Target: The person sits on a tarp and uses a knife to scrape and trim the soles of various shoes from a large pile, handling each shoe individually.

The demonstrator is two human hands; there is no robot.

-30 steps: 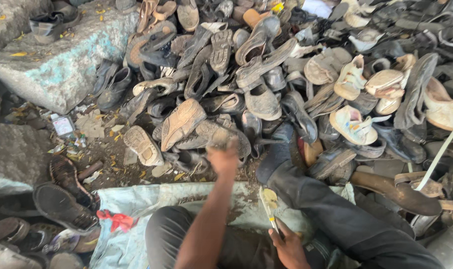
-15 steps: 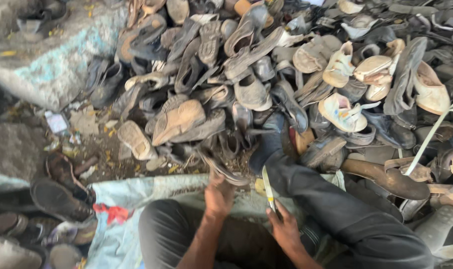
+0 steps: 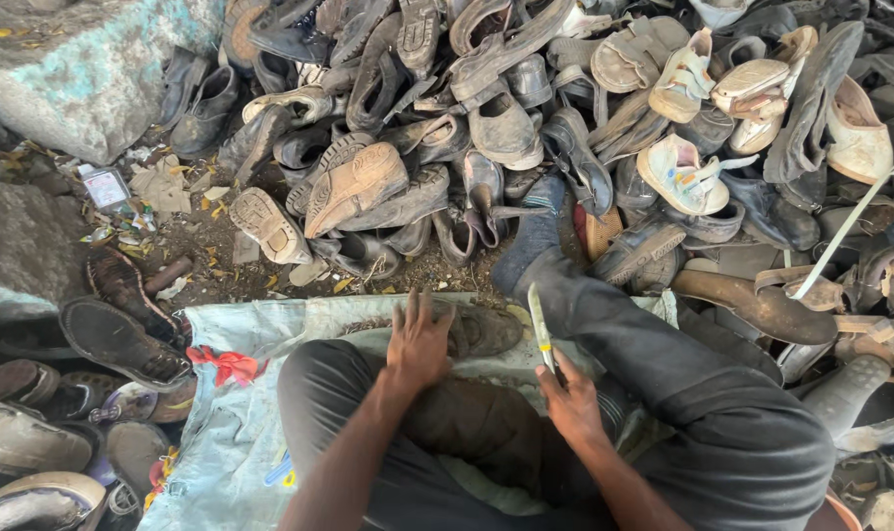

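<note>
Where the frame's lower centre shows a seated person: left hand (image 3: pixel 419 344), fingers spread, pressing a worn dark shoe (image 3: pixel 481 330) onto the pale sack (image 3: pixel 250 413); right hand (image 3: pixel 573 401) gripping a knife (image 3: pixel 539 329), blade upright. Advisable: pin shoe firmly, cut away from fingers. Shoe heap (image 3: pixel 526 118) behind.

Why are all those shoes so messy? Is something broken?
Yes. The pile of old shoes lies jumbled, many upside down, bent, dusty, some with soles peeling. Scraps and dry leaves litter the ground. The left hand presses a worn dark shoe; the right hand holds a knife.
</note>
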